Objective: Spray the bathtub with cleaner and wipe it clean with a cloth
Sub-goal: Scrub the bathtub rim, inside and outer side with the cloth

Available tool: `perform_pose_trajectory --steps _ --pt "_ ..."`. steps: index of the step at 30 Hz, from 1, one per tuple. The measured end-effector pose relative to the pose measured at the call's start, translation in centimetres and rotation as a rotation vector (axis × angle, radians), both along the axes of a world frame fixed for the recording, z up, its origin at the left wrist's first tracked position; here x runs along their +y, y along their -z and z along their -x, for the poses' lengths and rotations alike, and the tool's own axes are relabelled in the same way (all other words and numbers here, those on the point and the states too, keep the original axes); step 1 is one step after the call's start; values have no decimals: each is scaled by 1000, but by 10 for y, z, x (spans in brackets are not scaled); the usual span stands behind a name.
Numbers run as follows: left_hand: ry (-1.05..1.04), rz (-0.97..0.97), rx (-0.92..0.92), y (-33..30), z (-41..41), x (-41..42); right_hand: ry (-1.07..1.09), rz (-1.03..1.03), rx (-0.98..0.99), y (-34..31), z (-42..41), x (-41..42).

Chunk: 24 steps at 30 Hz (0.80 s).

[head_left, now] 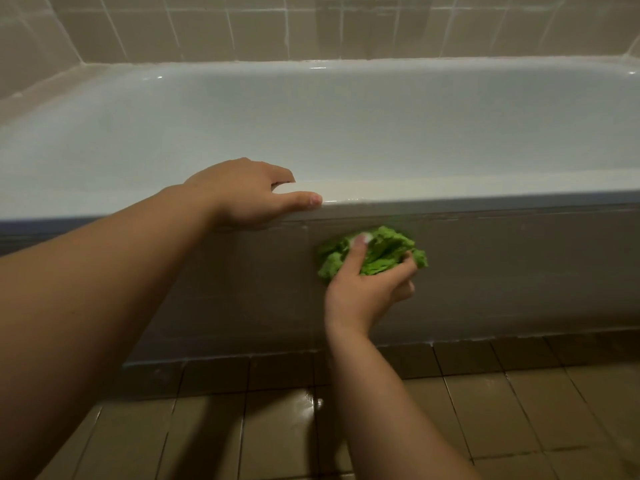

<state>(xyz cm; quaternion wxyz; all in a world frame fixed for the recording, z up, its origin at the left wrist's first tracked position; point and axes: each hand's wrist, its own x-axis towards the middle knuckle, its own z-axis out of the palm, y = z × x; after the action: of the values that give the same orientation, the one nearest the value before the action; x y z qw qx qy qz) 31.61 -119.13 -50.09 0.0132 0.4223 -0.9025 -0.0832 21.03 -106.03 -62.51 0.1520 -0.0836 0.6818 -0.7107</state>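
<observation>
White enamel, glossy and faintly blue in this light, makes up the bathtub (346, 133), which runs the whole width of the view; its basin is pale and its near rim catches small highlights. Behind it rises a wall of beige tiles (242, 29) with light grout lines. Below the rim, the tub's front panel (502, 271) is a dull grey-brown, meeting a floor of brown tiles (519, 410) that shines wet in a patch near the panel's foot.

The left hand (242, 192) rests on the near rim, palm down, its fingers curled over the inner edge and the thumb lying flat along the top of the rim. The right hand (367, 289) is lower, in front of the panel, fingers and thumb clenched round a bunched green cloth (377, 252), which it presses against the panel just under the rim. The cloth is crumpled and fuzzy, with one fingertip lying across its top.

No writing, brand or label can be read on the tub, the tiles or the cloth.
</observation>
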Motion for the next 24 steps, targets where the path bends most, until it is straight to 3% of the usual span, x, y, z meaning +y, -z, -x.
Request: perform_pose_trajectory --steps 3,9,15,20,24 --pt "5 3 5 0 0 1 -141 20 11 -6 -31 -3" --pt "6 1 4 0 -1 0 54 28 63 -6 19 -3" --pt "-17 26 18 2 4 4 -161 2 81 -3 -28 -3" --pt "-33 16 44 3 3 4 72 -3 95 -8 28 -2" --pt "-29 7 43 2 5 5 -46 -67 3 8 1 2"
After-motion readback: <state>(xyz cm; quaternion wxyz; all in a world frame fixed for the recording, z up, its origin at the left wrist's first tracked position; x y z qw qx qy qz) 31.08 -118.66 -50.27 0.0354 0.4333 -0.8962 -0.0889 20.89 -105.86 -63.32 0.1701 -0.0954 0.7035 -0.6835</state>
